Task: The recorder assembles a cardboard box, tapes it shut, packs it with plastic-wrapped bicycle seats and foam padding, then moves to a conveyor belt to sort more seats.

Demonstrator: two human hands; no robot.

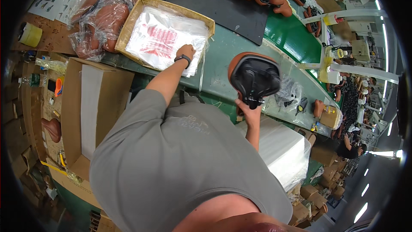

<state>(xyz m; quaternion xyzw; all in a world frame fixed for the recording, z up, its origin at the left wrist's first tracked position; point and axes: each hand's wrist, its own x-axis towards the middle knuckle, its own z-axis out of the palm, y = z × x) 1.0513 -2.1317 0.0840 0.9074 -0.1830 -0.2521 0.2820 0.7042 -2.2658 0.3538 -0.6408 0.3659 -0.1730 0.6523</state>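
Brown-and-black saddle [255, 74] in right hand [249, 112], left hand [186, 52] on plastic bags [155, 38]

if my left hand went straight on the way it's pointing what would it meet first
Your left hand seems to touch the clear plastic bags, so those come first; beyond them, likely the far right box rim, though depth is unclear.

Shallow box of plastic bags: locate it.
Head view, upper left: the shallow box sits on the green workbench under the left hand, right of wrapped bicycle saddles.

Plastic bottle [32, 80] at left, ceiling lamps [361, 212] right
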